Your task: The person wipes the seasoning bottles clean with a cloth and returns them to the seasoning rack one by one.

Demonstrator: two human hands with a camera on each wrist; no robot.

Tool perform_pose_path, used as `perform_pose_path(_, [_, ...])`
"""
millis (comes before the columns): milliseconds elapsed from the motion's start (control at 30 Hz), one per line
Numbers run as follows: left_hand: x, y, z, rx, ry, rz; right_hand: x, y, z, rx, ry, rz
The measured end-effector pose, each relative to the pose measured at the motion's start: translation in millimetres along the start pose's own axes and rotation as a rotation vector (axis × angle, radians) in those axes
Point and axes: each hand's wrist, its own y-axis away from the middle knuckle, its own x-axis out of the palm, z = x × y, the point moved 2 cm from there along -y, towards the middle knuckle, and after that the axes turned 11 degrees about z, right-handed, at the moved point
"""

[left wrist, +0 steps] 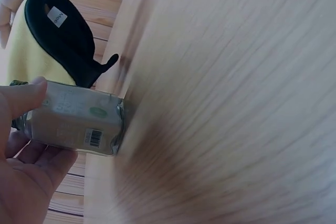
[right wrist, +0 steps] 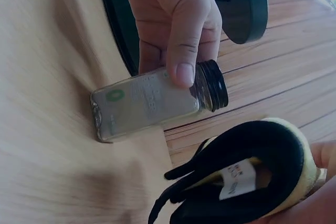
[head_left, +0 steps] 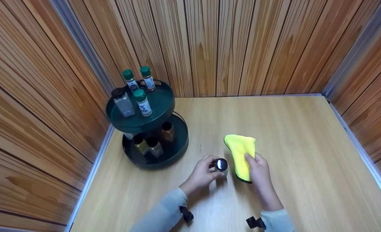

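In the head view my left hand (head_left: pixel 204 175) grips a square glass spice jar (head_left: pixel 221 167) with a shiny black cap, near the middle of the table. Thumb and fingers hold it by its upper part, as the left wrist view shows, where a barcode and a green mark are on the jar (left wrist: pixel 79 121). Its base is right at the tabletop. To its right, my right hand (head_left: pixel 258 169) pinches a folded yellow cloth (head_left: pixel 241 151) with black edging. A small white tag (right wrist: pixel 237 178) shows inside the fold in the right wrist view.
A dark green two-tier round rack (head_left: pixel 159 162) stands at the left of the table (head_left: pixel 290 129). Its upper tier bears several green-capped bottles (head_left: pixel 143 104) and a black-capped jar (head_left: pixel 124 104); the lower tier holds several dark-capped jars (head_left: pixel 155 148). Wood-panelled walls (head_left: pixel 229 48) enclose the table.
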Motion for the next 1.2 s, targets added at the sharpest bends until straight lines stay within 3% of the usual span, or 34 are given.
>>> perform_pose_path(100, [-1.3,-0.4,1.1,-0.041,0.036,0.014,10.9,-2.2,2.4,-0.012,0.119,0.034])
perform_pose_path(200, [-1.8,-0.9,2.5,-0.036,0.055,0.016,25.9,-1.9,1.0,-0.023,0.222,0.132])
perform_pose_path(267, [-1.0,-0.9,3.5,-0.021,0.047,0.001,36.1,0.2,-1.3,-0.092,0.342,0.204])
perform_pose_path(333, [0.1,-0.5,4.6,0.0,0.037,-0.025,45.0,5.0,-3.8,-0.213,0.53,0.268])
perform_pose_path(467, [0.7,2.3,7.7,0.049,0.045,-0.087,52.1,17.0,-6.3,-0.567,0.907,0.327])
perform_pose_path(533, [-0.9,4.7,10.0,0.093,0.048,-0.113,49.1,21.6,-6.2,-0.697,0.94,0.388])
perform_pose_path(600, [-2.5,6.8,12.1,0.127,0.078,-0.113,41.6,23.7,-5.6,-0.761,0.884,0.465])
perform_pose_path(700, [-4.7,8.1,12.8,0.114,0.086,-0.108,25.1,21.5,-5.4,-0.712,0.671,0.55])
perform_pose_path(767, [-5.3,8.2,11.0,0.077,0.091,-0.103,15.8,17.7,-5.9,-0.6,0.521,0.571])
perform_pose_path(867, [-5.3,7.9,6.8,0.014,0.079,-0.079,10.3,11.1,-6.1,-0.395,0.385,0.518])
perform_pose_path(967, [-4.1,6.8,4.5,-0.007,0.07,-0.046,16.5,5.6,-4.8,-0.265,0.407,0.428])
perform_pose_path(1033, [-2.9,5.5,3.5,-0.028,0.059,-0.037,25.1,2.8,-4.6,-0.252,0.488,0.369])
perform_pose_path(1133, [-0.3,2.3,2.6,-0.014,0.044,-0.065,38.4,2.1,-6.5,-0.352,0.632,0.319])
perform_pose_path(1200, [0.9,1.1,2.7,-0.006,0.05,-0.093,44.6,4.2,-8.8,-0.469,0.727,0.318])
